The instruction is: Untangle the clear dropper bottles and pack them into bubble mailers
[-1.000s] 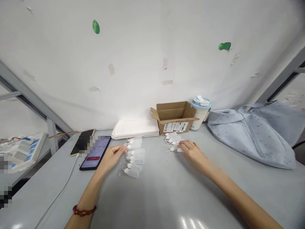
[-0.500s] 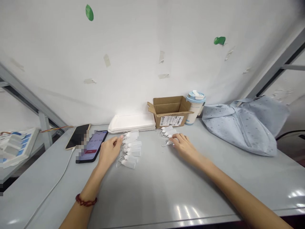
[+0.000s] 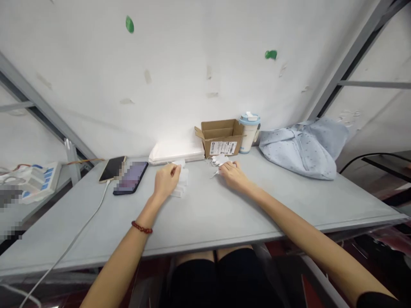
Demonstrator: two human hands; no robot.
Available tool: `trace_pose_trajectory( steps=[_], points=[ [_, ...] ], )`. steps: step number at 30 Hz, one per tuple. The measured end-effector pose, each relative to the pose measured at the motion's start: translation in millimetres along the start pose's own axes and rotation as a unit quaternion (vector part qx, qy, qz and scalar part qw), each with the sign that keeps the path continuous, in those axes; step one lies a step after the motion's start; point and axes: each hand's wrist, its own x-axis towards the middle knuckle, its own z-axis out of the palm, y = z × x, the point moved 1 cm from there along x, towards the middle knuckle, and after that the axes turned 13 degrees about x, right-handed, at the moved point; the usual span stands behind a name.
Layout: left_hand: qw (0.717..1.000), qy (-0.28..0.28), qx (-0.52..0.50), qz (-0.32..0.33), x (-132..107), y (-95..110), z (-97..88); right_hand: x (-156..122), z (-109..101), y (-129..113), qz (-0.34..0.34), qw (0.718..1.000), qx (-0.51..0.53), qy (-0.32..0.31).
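Observation:
Small translucent white pieces [image 3: 183,176] with thin string loops, shaped like tiny bottles, lie in a row at the centre left. My left hand [image 3: 166,182] is closed in a pinch at this row's left side, covering part of it; what its fingertips hold is hidden. A smaller pile of similar white pieces [image 3: 220,159] lies just in front of the cardboard box [image 3: 224,147]. Over the near end of that pile, my right hand [image 3: 233,174] has its fingers curled down on one small white piece, whose loop end [image 3: 214,173] sticks out to the left.
Behind the row lies a flat white stack [image 3: 176,152]. A lidded cup [image 3: 249,134] stands beside the box, with a pale blue fabric bag [image 3: 298,152] to its right. Two phones [image 3: 131,177] and a white cable [image 3: 85,229] occupy the grey table's [image 3: 205,218] left side.
My view has shifted, showing the table's front edge and my lap. My left hand has moved over the row, hiding more of it. My right hand stays at the smaller pile.

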Motion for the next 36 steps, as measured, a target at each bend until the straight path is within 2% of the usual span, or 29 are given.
trace_pose_trajectory(
  steps=[4,7,10,14,20,27,32,36],
  points=[
    [0.996,-0.024,-0.022,0.08,-10,15,-2.0,0,-7,-9,-0.049,0.997,0.028,0.055],
    [0.988,-0.075,-0.055,0.127,-18,24,-1.1,-3,-8,-23,-0.084,0.991,0.055,0.088],
    [0.978,-0.112,-0.046,0.17,-25,33,0.0,-6,-10,-41,-0.118,0.982,0.114,0.097],
    [0.968,-0.133,-0.039,0.207,-28,39,3.3,-9,-11,-55,-0.135,0.973,0.166,0.085],
    [0.966,-0.158,-0.095,0.181,-28,41,2.6,-10,-12,-49,-0.114,0.976,0.161,0.094],
    [0.967,-0.154,-0.134,0.149,-24,39,-2.1,-9,-14,-43,-0.103,0.977,0.158,0.102],
    [0.965,-0.156,-0.195,0.085,-24,39,-1.3,-11,-18,-49,-0.103,0.976,0.169,0.091],
    [0.949,-0.174,-0.263,0.029,-24,42,-5.1,-12,-21,-54,-0.109,0.974,0.182,0.084]
  ],
)
